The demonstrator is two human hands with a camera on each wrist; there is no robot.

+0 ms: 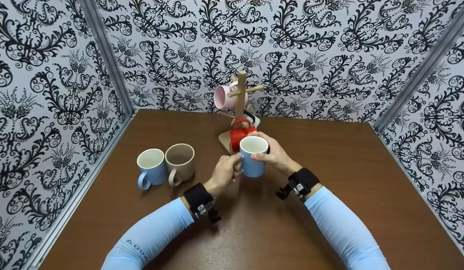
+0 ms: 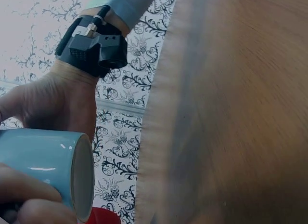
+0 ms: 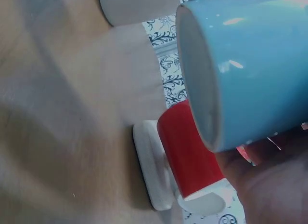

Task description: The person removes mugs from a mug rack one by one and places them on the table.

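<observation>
A light blue mug (image 1: 253, 167) with a pale inside is held upright between both hands, in front of a wooden mug tree (image 1: 241, 99). My left hand (image 1: 225, 170) pinches its handle from the left. My right hand (image 1: 276, 153) grips its body from the right, thumb across the front. Behind it, a red mug (image 1: 237, 137) hangs low on the tree, tipped sideways. A pink mug (image 1: 225, 96) hangs higher up on the left. In the right wrist view the blue mug (image 3: 250, 65) covers part of the red mug (image 3: 187, 151).
To the left on the brown table (image 1: 329, 180) stand a second blue mug (image 1: 156, 174) and a beige mug (image 1: 183, 169), side by side with handles toward me. A white mug (image 1: 254, 119) with a dark handle is partly hidden behind the tree. Patterned walls (image 1: 310, 67) enclose the table.
</observation>
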